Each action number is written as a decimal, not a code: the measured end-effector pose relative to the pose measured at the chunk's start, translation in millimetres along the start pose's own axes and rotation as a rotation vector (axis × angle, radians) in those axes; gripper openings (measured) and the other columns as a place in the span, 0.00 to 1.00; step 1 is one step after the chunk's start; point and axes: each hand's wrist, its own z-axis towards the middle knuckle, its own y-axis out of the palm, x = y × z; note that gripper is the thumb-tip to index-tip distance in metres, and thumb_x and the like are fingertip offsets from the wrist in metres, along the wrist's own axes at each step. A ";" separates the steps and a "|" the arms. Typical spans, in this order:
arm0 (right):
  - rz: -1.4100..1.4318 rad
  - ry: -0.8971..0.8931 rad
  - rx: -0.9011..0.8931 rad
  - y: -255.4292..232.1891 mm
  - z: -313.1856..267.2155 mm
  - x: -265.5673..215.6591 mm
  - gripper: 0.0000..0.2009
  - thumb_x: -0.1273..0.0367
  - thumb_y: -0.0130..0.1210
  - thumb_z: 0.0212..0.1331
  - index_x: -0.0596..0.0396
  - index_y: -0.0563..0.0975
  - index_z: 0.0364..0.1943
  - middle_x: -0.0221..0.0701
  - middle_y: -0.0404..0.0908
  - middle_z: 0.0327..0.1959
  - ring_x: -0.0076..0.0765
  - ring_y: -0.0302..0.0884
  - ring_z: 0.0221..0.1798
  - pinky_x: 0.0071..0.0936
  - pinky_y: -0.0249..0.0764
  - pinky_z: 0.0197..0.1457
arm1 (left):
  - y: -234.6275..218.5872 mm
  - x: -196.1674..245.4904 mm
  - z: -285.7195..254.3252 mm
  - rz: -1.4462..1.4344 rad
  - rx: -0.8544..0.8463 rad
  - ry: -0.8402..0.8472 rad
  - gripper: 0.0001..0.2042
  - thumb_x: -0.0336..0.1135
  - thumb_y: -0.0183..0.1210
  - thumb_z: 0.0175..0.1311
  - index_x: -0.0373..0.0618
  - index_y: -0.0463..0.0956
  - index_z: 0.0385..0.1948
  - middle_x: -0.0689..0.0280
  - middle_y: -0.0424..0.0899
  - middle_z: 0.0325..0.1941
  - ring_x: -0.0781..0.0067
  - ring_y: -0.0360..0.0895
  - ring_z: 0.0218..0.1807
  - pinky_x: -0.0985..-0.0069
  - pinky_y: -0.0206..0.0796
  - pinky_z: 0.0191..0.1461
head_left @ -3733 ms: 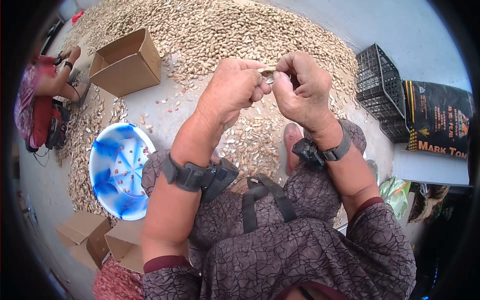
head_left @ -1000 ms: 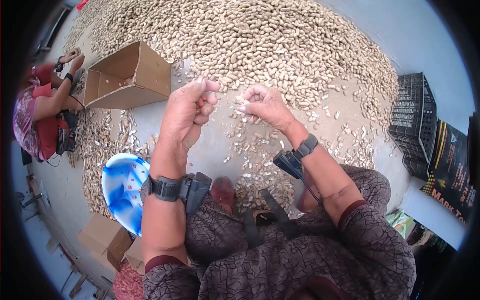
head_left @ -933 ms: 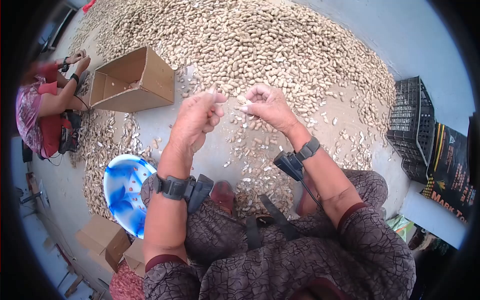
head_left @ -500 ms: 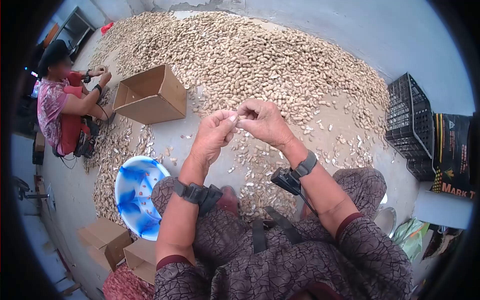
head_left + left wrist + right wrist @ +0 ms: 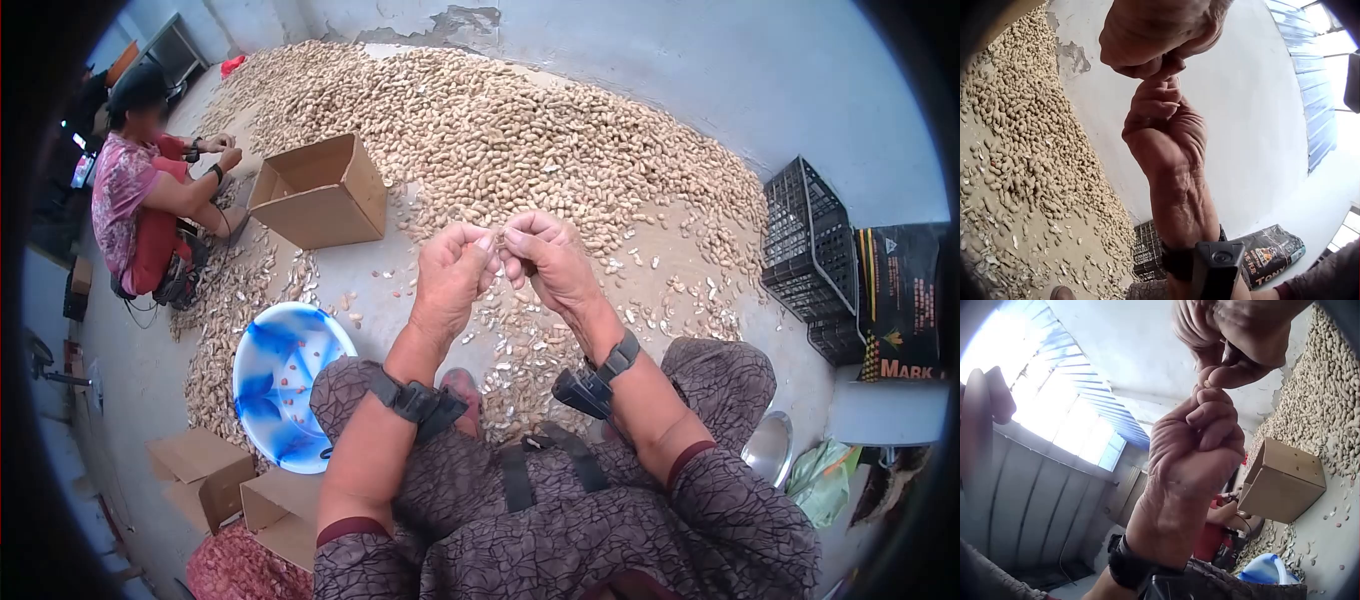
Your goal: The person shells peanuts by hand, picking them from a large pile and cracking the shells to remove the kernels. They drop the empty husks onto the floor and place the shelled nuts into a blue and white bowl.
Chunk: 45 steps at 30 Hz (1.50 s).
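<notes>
Both hands meet in front of the lap, fingertip to fingertip, above the shell-strewn floor. The left hand pinches with thumb and curled fingers at the meeting point. Opposite it, the right hand pinches there too, its thumb against the forefinger. Between the fingertips a small pale bit of a peanut shows in the right wrist view; most of it is hidden by the fingers. A large heap of unshelled peanuts spreads behind the hands. Empty shells lie between the feet.
At left stands a blue-and-white basin with several red kernels. A cardboard box sits by the heap, and a person squats beyond it. Black crates and a printed black bag are at right. More cardboard boxes lie lower left.
The hands, apart a second ago with a peanut in the right fingers, have come together at the fingertips. The head view has tilted up, showing more wall and the other person.
</notes>
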 end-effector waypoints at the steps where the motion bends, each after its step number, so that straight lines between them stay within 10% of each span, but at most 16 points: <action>1: 0.116 0.022 0.016 -0.7 -0.5 1.0 0.07 0.70 0.52 0.54 0.60 0.72 0.31 0.30 0.74 0.20 0.18 0.70 0.17 0.12 0.68 0.18 | 0.3 -0.8 -0.7 -0.072 -0.010 -0.012 0.07 0.32 0.52 0.58 0.39 0.70 0.33 0.71 0.72 0.21 0.90 0.62 0.18 0.93 0.50 0.17; 19: -0.100 -0.050 0.028 16.8 -18.6 -13.9 0.08 0.67 0.48 0.57 0.58 0.72 0.29 0.27 0.72 0.19 0.16 0.67 0.17 0.12 0.64 0.17 | 3.4 -3.9 -7.2 -0.401 -0.110 -0.181 0.06 0.32 0.44 0.61 0.41 0.67 0.26 0.72 0.69 0.20 0.90 0.60 0.16 0.92 0.48 0.13; 35: 0.351 0.187 0.025 19.0 -30.6 -16.3 0.12 0.63 0.47 0.56 0.59 0.71 0.28 0.30 0.73 0.20 0.21 0.67 0.16 0.16 0.64 0.15 | 5.0 16.9 -34.4 -0.315 -0.108 -0.094 0.06 0.32 0.49 0.60 0.40 0.69 0.32 0.68 0.75 0.24 0.90 0.64 0.19 0.94 0.52 0.16; 45: -0.230 0.033 -0.029 49.0 -45.3 -30.6 0.09 0.65 0.56 0.50 0.57 0.74 0.27 0.24 0.74 0.18 0.11 0.62 0.14 0.07 0.55 0.12 | 14.8 25.1 -57.3 -0.268 0.061 0.000 0.06 0.33 0.49 0.61 0.41 0.67 0.34 0.71 0.71 0.21 0.89 0.63 0.18 0.93 0.50 0.16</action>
